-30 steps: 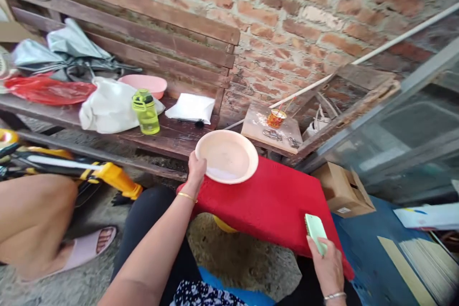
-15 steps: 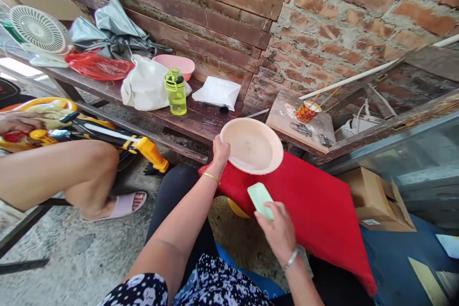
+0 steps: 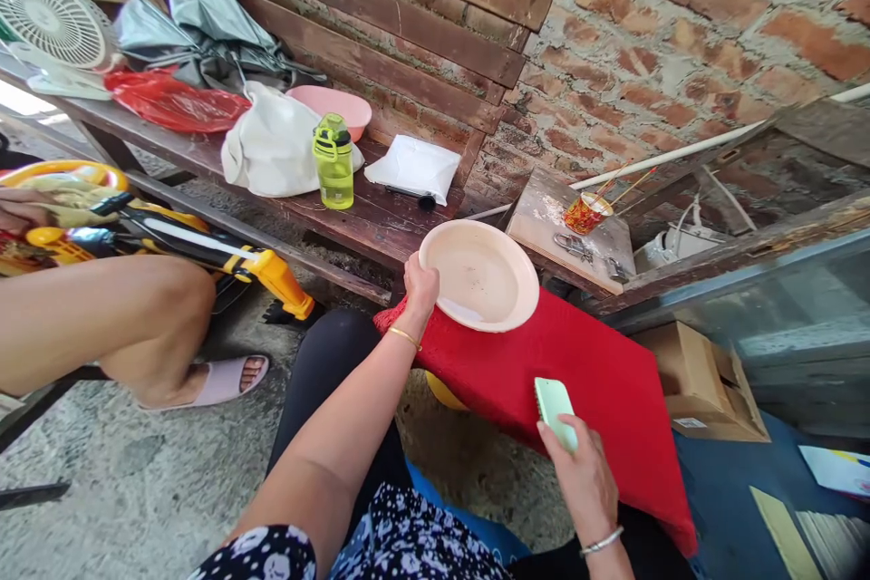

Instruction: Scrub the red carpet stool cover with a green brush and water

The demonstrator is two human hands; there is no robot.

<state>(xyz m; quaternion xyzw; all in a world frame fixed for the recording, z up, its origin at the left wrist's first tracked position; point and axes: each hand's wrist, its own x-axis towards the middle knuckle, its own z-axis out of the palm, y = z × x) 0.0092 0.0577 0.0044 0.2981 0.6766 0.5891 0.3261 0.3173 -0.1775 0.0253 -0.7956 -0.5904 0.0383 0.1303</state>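
Observation:
My left hand [image 3: 421, 285] is closed on the left rim of a pale pink-beige basin [image 3: 479, 276], which sits at the far end of the red cloth [image 3: 612, 390]. A few dark specks show on the basin's bottom. Over the cloth's near edge, to the right of the basin, my right hand [image 3: 584, 471] holds a light green brush [image 3: 555, 412]. Its smooth back faces up, and short bristles show along its left side. The brush is apart from the basin. Whether it touches the cloth I cannot tell.
A green water bottle [image 3: 333, 163], white packet [image 3: 414, 165] and white cloth bag [image 3: 268, 145] lie on the wooden bench [image 3: 299, 217]. At right stands a cardboard box [image 3: 707, 385]. Another person's leg [image 3: 136, 317] and a yellow-black toy [image 3: 272, 281] are at left.
My right hand has carried the brush to the right and nearer to me, away from the basin. My left hand stays on the basin's rim. The view has shifted slightly.

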